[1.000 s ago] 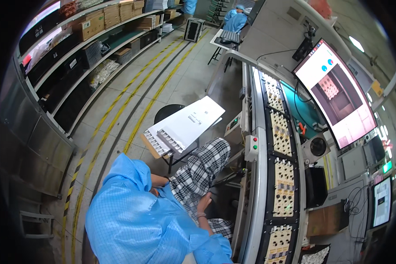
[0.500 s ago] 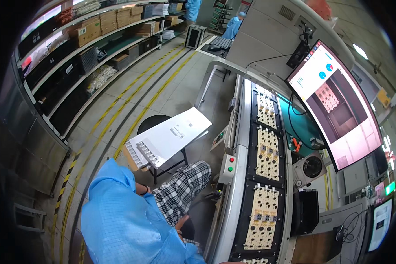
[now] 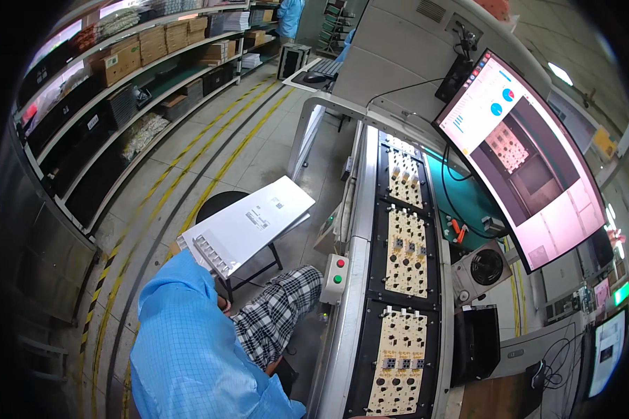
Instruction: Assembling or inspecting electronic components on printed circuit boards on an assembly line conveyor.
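Blue smock fabric fills the lower left, beside a black-and-white plaid trouser leg. Between them a bit of skin with a dark wristband, apparently my left hand, shows next to the sleeve; its fingers are hidden. Below the plaid leg, a small patch of skin, apparently my right hand, is mostly covered, so its hold cannot be made out. Neither touches the conveyor on the right, where cream circuit boards with black components lie in black carriers.
A white flat box rests on a round black stool. A control box with red and green buttons juts from the conveyor's side. A tilted monitor and a fan stand right. Loaded shelves line the left.
The conveyor, stool and shelves have shifted left in the view, while the blue smock stays nearly in place. The plaid leg sits slightly lower, and less skin shows beneath it.
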### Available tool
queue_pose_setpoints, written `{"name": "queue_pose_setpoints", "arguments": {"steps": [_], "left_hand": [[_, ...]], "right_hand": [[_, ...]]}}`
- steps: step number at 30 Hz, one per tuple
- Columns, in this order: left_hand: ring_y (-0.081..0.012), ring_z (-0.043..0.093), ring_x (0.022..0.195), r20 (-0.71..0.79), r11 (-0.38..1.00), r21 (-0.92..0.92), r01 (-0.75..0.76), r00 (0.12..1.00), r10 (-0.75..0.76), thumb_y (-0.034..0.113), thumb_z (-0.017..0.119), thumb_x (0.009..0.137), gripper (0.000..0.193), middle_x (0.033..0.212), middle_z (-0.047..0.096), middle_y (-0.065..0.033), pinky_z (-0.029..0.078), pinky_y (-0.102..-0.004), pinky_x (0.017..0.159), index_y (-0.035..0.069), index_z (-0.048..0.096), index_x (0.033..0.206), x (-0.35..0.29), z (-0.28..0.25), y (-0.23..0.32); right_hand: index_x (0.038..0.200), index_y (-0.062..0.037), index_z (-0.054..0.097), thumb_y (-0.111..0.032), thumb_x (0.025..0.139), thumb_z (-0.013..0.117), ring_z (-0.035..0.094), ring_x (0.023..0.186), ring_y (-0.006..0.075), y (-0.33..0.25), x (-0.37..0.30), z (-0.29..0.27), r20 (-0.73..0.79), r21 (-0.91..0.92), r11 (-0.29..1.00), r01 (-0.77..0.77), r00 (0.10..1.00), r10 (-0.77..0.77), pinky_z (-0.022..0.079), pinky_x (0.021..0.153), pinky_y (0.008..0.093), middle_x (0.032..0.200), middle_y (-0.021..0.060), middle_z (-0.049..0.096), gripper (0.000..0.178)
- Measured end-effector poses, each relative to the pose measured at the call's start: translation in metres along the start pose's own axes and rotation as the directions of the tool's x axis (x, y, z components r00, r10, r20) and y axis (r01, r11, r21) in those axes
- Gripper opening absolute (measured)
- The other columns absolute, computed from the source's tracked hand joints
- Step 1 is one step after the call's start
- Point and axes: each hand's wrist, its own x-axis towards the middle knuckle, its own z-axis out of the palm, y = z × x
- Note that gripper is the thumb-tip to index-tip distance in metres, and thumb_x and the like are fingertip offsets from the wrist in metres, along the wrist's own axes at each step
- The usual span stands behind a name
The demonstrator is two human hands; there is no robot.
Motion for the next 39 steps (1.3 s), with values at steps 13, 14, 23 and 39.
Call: {"name": "queue_pose_setpoints", "arguments": {"steps": [13, 14, 23, 39], "left_hand": [[-0.0287, 0.07, 0.083, 0.125, 0.979, 0.171, 0.111, 0.983, -0.133, 0.023, 0.055, 0.084, 0.024, 0.084, 0.071, -0.013, 0.056, -0.0405, 0.066, 0.007, 0.072, 0.077, -0.032, 0.056, -0.035], [-0.0288, 0.07, 0.083, 0.136, 0.975, 0.188, 0.116, 0.98, -0.143, 0.023, 0.056, 0.084, 0.024, 0.084, 0.071, -0.013, 0.056, -0.0406, 0.066, 0.007, 0.073, 0.077, -0.035, 0.059, -0.037], [-0.0301, 0.07, 0.082, 0.252, 0.895, 0.405, 0.188, 0.918, -0.307, 0.021, 0.056, 0.082, 0.025, 0.081, 0.071, -0.0132, 0.056, -0.0411, 0.064, 0.007, 0.074, 0.071, -0.112, 0.07, -0.079], [-0.0329, 0.066, 0.069, -0.478, 0.776, 0.054, -0.628, 0.666, 0.572, 0.027, 0.057, 0.094, 0.028, 0.076, 0.068, -0.0148, 0.05, -0.0421, 0.059, 0.004, 0.069, 0.083, -0.072, -0.011, 0.103]], "right_hand": [[0.144, -0.0032, 0.037, -0.002, 0.099, 0.04, 0.039, 0.132, 0.0345, -0.006, -0.011, 0.012, 0.129, -0.035, 0.997, 0.069, 0.99, -0.064, 0.031, 0.111, 0.0411, 0.146, 0.0165, 0.038, 0.044], [0.143, -0.0031, 0.038, -0.002, 0.099, 0.04, 0.039, 0.132, 0.0347, -0.005, -0.012, 0.014, 0.135, -0.034, 0.997, 0.073, 0.988, -0.068, 0.032, 0.111, 0.0412, 0.145, 0.0167, 0.038, 0.044], [0.14, -0.0025, 0.042, -0.003, 0.099, 0.042, 0.044, 0.128, 0.0361, -0.02, -0.029, 0.068, 0.197, 0.068, 0.993, 0.097, 0.974, -0.109, 0.035, 0.108, 0.0415, 0.141, 0.018, 0.044, 0.042], [0.135, -0.0014, 0.05, -0.004, 0.098, 0.044, 0.051, 0.121, 0.0387, -0.002, -0.13, 0.1, -0.01, 0.189, 0.981, -0.054, 0.998, 0.057, 0.042, 0.103, 0.0422, 0.133, 0.0202, 0.053, 0.038]]}}
